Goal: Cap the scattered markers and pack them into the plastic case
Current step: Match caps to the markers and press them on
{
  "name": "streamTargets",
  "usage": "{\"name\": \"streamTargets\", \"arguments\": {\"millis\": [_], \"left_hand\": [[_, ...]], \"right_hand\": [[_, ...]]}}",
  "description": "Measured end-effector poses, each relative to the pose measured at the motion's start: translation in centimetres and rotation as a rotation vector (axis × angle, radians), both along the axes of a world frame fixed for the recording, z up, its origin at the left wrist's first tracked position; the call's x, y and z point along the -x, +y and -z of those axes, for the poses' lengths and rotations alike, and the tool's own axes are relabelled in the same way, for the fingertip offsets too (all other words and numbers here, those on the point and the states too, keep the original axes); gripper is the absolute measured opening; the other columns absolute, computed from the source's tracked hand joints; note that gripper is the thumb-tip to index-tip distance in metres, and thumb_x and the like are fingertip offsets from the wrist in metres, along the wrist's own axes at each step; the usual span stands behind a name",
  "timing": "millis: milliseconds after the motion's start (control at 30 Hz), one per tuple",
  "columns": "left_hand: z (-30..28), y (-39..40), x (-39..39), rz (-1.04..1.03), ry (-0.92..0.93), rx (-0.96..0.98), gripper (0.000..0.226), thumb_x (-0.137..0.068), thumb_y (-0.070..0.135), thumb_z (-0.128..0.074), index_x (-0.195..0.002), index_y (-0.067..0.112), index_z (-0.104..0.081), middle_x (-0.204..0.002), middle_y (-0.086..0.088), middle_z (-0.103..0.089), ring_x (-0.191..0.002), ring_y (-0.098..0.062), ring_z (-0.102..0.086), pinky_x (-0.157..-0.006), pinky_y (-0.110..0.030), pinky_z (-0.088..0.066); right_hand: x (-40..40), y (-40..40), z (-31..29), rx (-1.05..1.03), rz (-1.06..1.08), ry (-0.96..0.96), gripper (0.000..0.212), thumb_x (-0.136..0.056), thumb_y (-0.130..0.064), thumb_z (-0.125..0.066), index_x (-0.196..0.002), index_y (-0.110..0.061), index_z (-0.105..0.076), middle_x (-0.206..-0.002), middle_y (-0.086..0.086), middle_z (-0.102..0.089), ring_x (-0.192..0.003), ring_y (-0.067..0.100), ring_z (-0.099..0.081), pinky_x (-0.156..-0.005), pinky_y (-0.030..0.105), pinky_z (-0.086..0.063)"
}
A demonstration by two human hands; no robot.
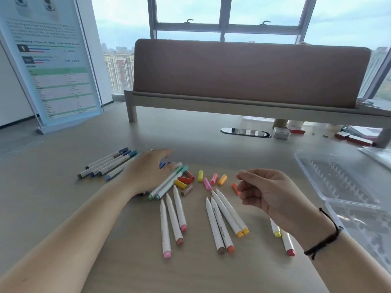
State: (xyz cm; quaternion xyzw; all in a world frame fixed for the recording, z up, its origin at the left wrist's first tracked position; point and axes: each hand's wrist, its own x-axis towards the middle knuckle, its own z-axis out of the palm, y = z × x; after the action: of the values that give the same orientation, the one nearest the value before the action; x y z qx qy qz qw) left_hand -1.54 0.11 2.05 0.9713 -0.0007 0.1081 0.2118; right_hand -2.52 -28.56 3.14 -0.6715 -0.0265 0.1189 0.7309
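Two hands work over our tabletop point(127, 240); our left hand point(148, 170) lies flat, fingers straight, over capped markers point(108, 163); uncapped markers point(220, 223) and loose caps point(201, 180) lie between; our right hand point(268, 191) hovers loosely curled, holding nothing; the plastic case point(342, 187) sits open far right.

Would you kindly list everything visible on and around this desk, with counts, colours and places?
Capped markers: about five, blue and teal, far left.
Green markers: two, capped, centre.
Uncapped markers: about nine, white barrels, front.
Loose caps: about nine, warm colours, centre.
Plastic case: one, clear, open, right.
Poster stand: one, white, far left.
Divider: one, brown, behind.
Left hand: flat over markers.
Right hand: loosely curled, empty.
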Motion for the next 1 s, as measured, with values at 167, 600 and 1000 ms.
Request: {"name": "streamTargets", "arguments": {"millis": [167, 600, 1000], "left_hand": [[-0.6, -4.3, 2.3, 0.332, -0.186, 0.026, 0.013, -0.094, 0.034, -0.063, -0.095, 0.031, -0.076, -0.082, 0.015, -0.070, -0.076, -0.005, -0.062, -0.071, -0.026, -0.051], [-0.2, -4.8, 2.4, 0.434, -0.130, 0.048, 0.029, -0.088, 0.051, -0.058, -0.077, 0.028, -0.073, -0.063, 0.004, -0.063, -0.062, -0.019, -0.057, -0.056, -0.033, -0.045], [0.2, -3.7, 1.5, 0.229, -0.174, 0.075, 0.013, -0.095, 0.031, -0.063, -0.089, 0.032, -0.074, -0.073, 0.024, -0.067, -0.074, 0.005, -0.061, -0.062, -0.014, -0.042]], "right_hand": [[-0.7, -0.8, 0.0, 0.344, 0.093, -0.249, 0.009, -0.091, -0.012, -0.071, -0.085, -0.005, -0.073, -0.065, 0.007, -0.072, -0.055, 0.017, -0.061, -0.054, 0.032, -0.053], [-2.1, -5.6, -0.8, 1.119, 0.058, -0.280, 0.040, -0.078, -0.048, -0.079, -0.070, -0.009, -0.070, -0.065, 0.005, -0.072, -0.051, 0.015, -0.056, -0.059, 0.031, -0.053], [-1.3, -2.5, 0.9, 1.157, 0.012, -0.204, 0.038, -0.076, -0.034, -0.072, -0.080, 0.004, -0.068, -0.062, 0.004, -0.051, -0.058, 0.019, -0.045, -0.055, 0.028, -0.037]]}}
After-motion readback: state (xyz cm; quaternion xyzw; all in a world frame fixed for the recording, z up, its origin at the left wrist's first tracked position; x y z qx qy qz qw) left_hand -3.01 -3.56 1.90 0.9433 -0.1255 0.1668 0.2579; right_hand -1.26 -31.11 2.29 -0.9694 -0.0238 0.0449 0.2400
